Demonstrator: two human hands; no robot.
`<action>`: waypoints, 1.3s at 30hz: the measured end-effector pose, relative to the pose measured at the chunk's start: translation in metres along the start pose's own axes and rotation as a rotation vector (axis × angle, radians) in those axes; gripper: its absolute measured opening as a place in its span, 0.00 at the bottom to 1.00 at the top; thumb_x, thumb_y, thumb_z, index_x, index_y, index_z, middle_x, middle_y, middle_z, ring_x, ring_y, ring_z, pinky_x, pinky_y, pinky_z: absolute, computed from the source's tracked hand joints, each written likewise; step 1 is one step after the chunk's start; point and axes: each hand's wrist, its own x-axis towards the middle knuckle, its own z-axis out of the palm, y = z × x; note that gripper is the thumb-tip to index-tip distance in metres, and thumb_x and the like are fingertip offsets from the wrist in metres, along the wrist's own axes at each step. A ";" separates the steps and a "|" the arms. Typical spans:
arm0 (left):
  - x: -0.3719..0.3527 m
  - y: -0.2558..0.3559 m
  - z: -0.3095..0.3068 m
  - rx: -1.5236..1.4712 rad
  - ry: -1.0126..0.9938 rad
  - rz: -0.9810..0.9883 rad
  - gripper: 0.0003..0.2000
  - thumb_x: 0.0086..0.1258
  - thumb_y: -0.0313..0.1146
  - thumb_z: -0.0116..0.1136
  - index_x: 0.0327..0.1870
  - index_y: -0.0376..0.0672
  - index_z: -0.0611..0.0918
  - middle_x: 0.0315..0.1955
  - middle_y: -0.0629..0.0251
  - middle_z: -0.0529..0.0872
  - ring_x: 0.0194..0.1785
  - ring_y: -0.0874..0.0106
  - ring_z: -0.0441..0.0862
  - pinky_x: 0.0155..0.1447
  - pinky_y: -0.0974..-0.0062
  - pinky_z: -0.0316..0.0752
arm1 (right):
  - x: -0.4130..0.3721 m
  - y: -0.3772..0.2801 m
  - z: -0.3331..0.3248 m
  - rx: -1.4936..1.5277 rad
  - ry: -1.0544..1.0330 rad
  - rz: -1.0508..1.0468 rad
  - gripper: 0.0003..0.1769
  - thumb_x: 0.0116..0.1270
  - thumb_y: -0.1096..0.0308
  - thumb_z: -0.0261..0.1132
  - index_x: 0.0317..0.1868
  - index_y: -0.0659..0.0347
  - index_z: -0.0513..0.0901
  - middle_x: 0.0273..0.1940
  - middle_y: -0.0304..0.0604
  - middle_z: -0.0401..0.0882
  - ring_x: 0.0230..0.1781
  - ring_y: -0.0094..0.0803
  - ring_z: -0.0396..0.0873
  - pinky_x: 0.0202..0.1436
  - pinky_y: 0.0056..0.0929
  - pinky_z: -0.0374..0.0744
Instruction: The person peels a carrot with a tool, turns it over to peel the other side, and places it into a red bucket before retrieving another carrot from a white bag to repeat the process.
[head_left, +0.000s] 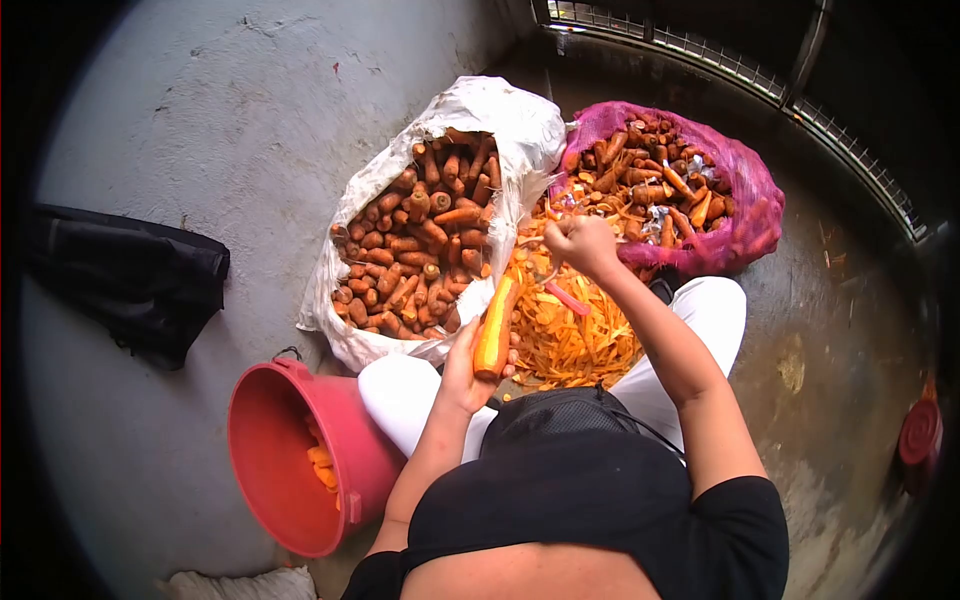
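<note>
A partly peeled carrot (494,335) lies in my left hand (466,368), whose fingers are wrapped round its lower part; bright orange shows along its length. Just above and to the right of the carrot's tip, my right hand (580,243) is closed round something too small to make out, with a thin shape sticking out toward the carrot. Below both hands a heap of orange peelings (590,345) covers the floor between my legs. A pink strip (568,298) lies on the heap.
A white sack (530,130) of unpeeled carrots stands ahead left, a pink mesh bag (757,200) of carrots and scraps ahead right. At left, a red bucket (370,440) holds some orange pieces. Black cloth (130,275) lies far left; a red round object (920,432) is far right.
</note>
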 end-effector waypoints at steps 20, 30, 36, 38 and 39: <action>-0.004 -0.005 0.003 0.021 -0.013 0.042 0.18 0.77 0.46 0.42 0.49 0.40 0.76 0.33 0.59 0.82 0.32 0.69 0.80 0.27 0.75 0.74 | -0.049 -0.076 0.008 0.109 0.113 -0.688 0.19 0.57 0.62 0.62 0.09 0.50 0.76 0.10 0.38 0.68 0.13 0.35 0.69 0.25 0.33 0.68; -0.011 0.001 -0.003 0.079 -0.108 0.022 0.27 0.78 0.50 0.39 0.63 0.34 0.69 0.31 0.61 0.77 0.30 0.72 0.75 0.29 0.79 0.73 | 0.033 0.013 0.020 -0.380 0.090 -0.150 0.26 0.66 0.51 0.50 0.17 0.54 0.84 0.16 0.42 0.79 0.15 0.34 0.77 0.30 0.36 0.77; 0.006 -0.003 -0.015 -0.024 0.014 -0.038 0.25 0.77 0.51 0.41 0.59 0.37 0.72 0.36 0.63 0.79 0.35 0.71 0.76 0.34 0.75 0.73 | -0.033 -0.049 0.004 0.219 0.063 -0.246 0.21 0.63 0.57 0.56 0.13 0.51 0.84 0.09 0.34 0.75 0.07 0.28 0.71 0.14 0.28 0.70; 0.005 -0.005 0.001 -0.024 0.179 0.043 0.18 0.76 0.47 0.47 0.51 0.40 0.76 0.36 0.64 0.82 0.37 0.70 0.78 0.34 0.72 0.74 | -0.053 -0.064 0.006 0.086 0.093 -0.523 0.19 0.60 0.61 0.60 0.11 0.51 0.80 0.09 0.37 0.71 0.10 0.31 0.70 0.20 0.33 0.69; 0.007 -0.007 -0.004 -0.042 0.128 0.027 0.17 0.75 0.47 0.48 0.50 0.41 0.76 0.37 0.63 0.82 0.37 0.70 0.79 0.35 0.71 0.74 | -0.060 -0.067 0.009 0.089 0.058 -0.571 0.19 0.59 0.62 0.61 0.10 0.51 0.78 0.10 0.37 0.69 0.13 0.34 0.70 0.24 0.35 0.69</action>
